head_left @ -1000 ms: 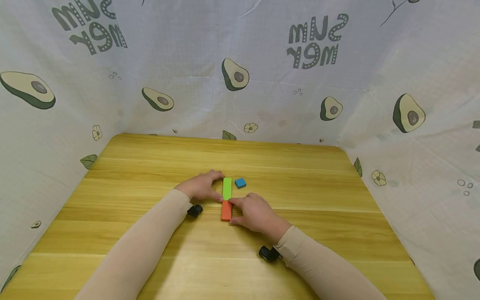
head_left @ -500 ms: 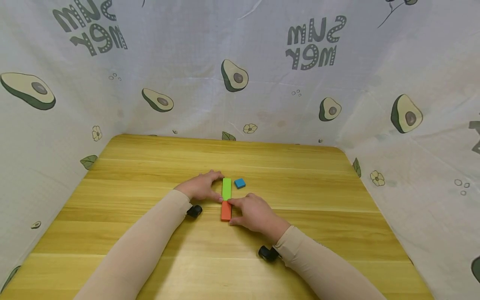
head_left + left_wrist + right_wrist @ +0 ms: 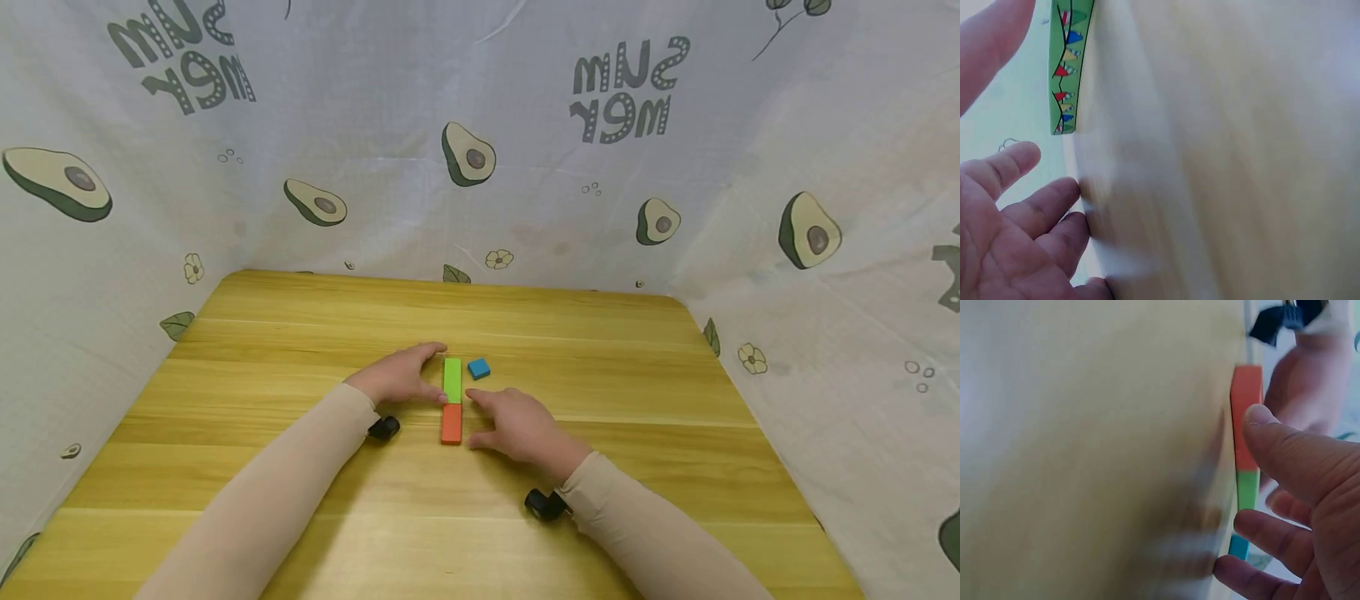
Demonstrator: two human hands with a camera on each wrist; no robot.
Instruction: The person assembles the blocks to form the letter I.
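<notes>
A green block point(image 3: 453, 381) and a red block point(image 3: 452, 424) lie end to end in a line on the wooden table. In the left wrist view, coloured bunting is printed along the green block's side point(image 3: 1067, 69). My left hand point(image 3: 396, 375) spreads its thumb and fingers at the green block's left side, thumb tip close to where the two blocks meet. To the right of the red block, my right hand point(image 3: 521, 425) has thumb and forefinger parted, with a gap to the blocks. A small blue block point(image 3: 478, 368) lies just right of the green one.
The wooden table point(image 3: 585, 350) reaches back to a pale cloth point(image 3: 555, 200) printed with avocados, which hangs behind and along both sides. A black wrist camera sits under each wrist, the left one point(image 3: 385, 428) and the right one point(image 3: 546, 505).
My right hand has let go of the red block and drawn off to the right. My left fingers have eased away from the green block's far end. The blocks stay in line.
</notes>
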